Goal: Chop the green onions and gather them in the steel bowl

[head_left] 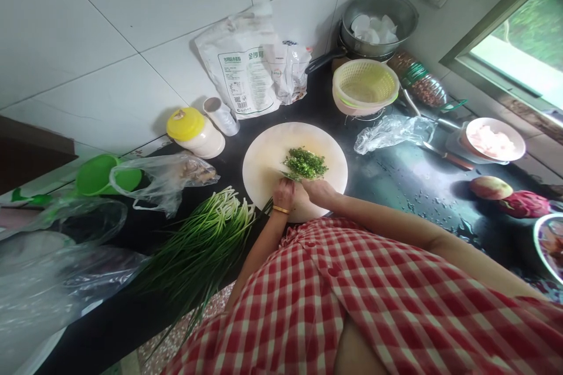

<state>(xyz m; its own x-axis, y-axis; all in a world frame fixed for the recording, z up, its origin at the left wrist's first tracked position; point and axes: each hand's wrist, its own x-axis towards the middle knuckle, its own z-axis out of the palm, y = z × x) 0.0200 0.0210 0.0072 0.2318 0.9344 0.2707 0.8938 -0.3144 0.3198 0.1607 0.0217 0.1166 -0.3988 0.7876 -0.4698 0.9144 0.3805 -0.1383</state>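
A round white cutting board [259,152] lies on the dark counter in front of me. On it is a pile of finely chopped scallions [307,163]. My left hand [284,194], below a gold bangle, is closed on a few scallions at the board's near side; their dark green ends [267,206] show beside my wrist. My right hand [320,193] is closed beside it, gripping what looks like a knife [290,176]. Only a thin part of the blade shows against the chopped pile; the handle is hidden. A bunch of whole scallions [211,240] lies left of the board.
Behind the board stand a yellow-lidded jar [196,132], a cling-film roll [222,116] and a white flour bag [246,76]. To the right are a yellow colander [365,85], a plastic bag [391,132], another knife [448,155], a bowl [495,139] and a dragon fruit [525,204].
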